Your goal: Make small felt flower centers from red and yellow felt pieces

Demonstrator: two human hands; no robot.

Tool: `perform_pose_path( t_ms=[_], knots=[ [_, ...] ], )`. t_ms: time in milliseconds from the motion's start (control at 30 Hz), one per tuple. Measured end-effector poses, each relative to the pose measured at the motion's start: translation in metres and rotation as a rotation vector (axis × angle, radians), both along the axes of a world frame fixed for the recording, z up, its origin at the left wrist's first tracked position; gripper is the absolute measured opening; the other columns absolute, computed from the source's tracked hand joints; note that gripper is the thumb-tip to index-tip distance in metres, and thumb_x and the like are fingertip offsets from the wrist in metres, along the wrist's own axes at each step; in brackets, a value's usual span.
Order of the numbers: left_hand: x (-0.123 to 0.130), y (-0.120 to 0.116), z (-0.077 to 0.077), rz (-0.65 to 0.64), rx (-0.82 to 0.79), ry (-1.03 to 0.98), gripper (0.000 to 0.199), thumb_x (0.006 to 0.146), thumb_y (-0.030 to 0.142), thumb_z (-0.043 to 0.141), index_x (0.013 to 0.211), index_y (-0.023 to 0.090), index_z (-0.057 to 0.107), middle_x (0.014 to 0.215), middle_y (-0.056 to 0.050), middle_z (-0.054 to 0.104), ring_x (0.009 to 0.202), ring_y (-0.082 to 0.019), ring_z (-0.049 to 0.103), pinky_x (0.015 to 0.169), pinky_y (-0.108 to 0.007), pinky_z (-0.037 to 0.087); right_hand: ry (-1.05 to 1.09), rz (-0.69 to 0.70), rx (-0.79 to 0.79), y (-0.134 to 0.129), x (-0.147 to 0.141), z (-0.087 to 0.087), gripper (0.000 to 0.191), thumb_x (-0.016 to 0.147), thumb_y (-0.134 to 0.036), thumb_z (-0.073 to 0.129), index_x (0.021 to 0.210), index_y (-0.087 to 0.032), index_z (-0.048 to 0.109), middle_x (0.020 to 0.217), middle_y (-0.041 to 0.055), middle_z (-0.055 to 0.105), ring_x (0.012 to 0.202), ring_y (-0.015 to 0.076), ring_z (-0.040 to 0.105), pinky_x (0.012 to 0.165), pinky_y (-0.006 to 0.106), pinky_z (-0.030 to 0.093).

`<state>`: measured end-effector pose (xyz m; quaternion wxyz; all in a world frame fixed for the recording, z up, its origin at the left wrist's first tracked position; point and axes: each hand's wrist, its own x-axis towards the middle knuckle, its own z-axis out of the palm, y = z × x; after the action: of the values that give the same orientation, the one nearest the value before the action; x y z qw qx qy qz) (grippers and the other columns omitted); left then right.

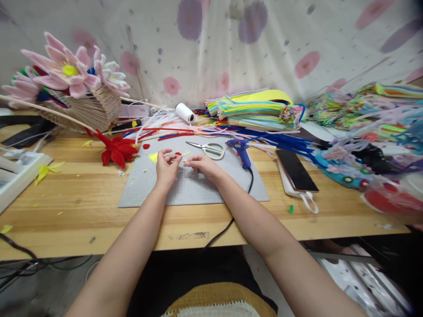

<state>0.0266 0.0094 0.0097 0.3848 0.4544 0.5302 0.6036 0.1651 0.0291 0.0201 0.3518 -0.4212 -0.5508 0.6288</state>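
1. Foreground. The 2 bare forearms (pixel 132 233) reach over the near edge of the desk (pixel 82 224); a black cord (pixel 221 233) crosses the same edge and passes under the right one.
2. Grey mat (pixel 198 191). It lies flat on the desk, strewn with small yellow scraps (pixel 145 170), mostly toward its left side.
3. Hands. Above the mat, the left hand (pixel 167 168) pinches a small pale piece (pixel 185 155) with yellow tips between thumb and fingers. The right hand (pixel 203 166) is just beside it, fingertips drawn together; whether these grip anything cannot be told. The pale piece is in the gap between the 2 hands, its detail too small to read.
4. Around the hands. A yellow piece (pixel 153 157) lies just left of the left hand. Scissors (pixel 214 151) with pale handles rest beyond the right hand; a blue glue gun (pixel 243 154) is farther right.
5. Flanks. Left: a red flower (pixel 119 149) beside the mat. Right: a dark phone (pixel 297 171) on a white device (pixel 287 184).
6. Background. A white roll (pixel 185 113) lies left of bundled coloured stems (pixel 257 108); pink flowers (pixel 59 66) stand at left before a patterned curtain (pixel 214 48).
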Motion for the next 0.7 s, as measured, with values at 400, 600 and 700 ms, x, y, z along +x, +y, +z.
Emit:
perform_pose_path(
  t_ms=[400,600,700],
  knots=[
    [0.0005,-0.0047,0.0018,-0.035,0.034,0.14,0.039,0.067,0.031,0.067,0.096,0.021,0.043,0.066,0.003,0.066,0.049,-0.009,0.054,0.054,-0.023,0.042,-0.002,0.015,0.004,-0.0005,-0.0003,-0.0008,0.025,0.054,-0.036,0.069,0.065,-0.015,0.062,0.044,-0.0079,0.043,0.042,0.0049,0.031,0.045,0.023,0.02],
    [-0.0004,-0.0041,0.0016,-0.029,0.024,0.129,0.041,0.064,0.029,0.069,0.095,0.021,0.043,0.074,0.0,0.068,0.057,-0.01,0.058,0.058,-0.023,0.044,-0.023,-0.088,0.03,-0.0011,-0.0021,0.0002,0.025,0.053,-0.037,0.068,0.063,-0.015,0.059,0.049,-0.0069,0.047,0.045,0.0048,0.032,0.047,0.023,0.022],
    [-0.0001,-0.0042,0.0019,-0.056,0.009,0.14,0.042,0.062,0.027,0.07,0.095,0.021,0.044,0.075,-0.001,0.069,0.059,-0.011,0.06,0.059,-0.023,0.044,-0.076,-0.146,0.069,-0.0014,-0.0028,0.0006,0.023,0.055,-0.035,0.067,0.061,-0.015,0.057,0.051,-0.0063,0.047,0.047,0.0053,0.034,0.048,0.023,0.024]
  ],
)
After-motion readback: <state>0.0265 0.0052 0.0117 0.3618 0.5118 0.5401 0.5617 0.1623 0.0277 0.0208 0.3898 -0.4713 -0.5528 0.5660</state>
